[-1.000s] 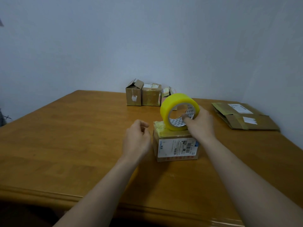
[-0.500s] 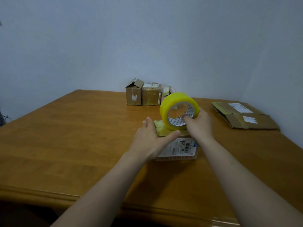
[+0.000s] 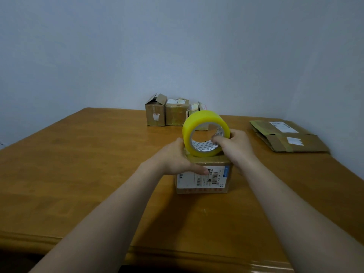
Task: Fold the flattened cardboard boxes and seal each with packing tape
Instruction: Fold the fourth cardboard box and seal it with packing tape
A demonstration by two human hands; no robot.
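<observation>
A small folded cardboard box with a white shipping label on its near side stands in the middle of the wooden table. A yellow roll of packing tape stands on edge on the box's top. My right hand grips the roll, with a finger hooked inside its core. My left hand lies on the box's top left edge, fingers spread flat over the top and the thumb stretched across the label.
Three small folded boxes stand in a row at the table's far edge by the wall, the left one with a raised flap. Flattened cardboard boxes lie at the right. The table's front edge runs near me.
My left hand, loosely curled beside the box a second ago, opened and moved right onto the box's top. The tape roll and my right hand stayed nearly in place.
</observation>
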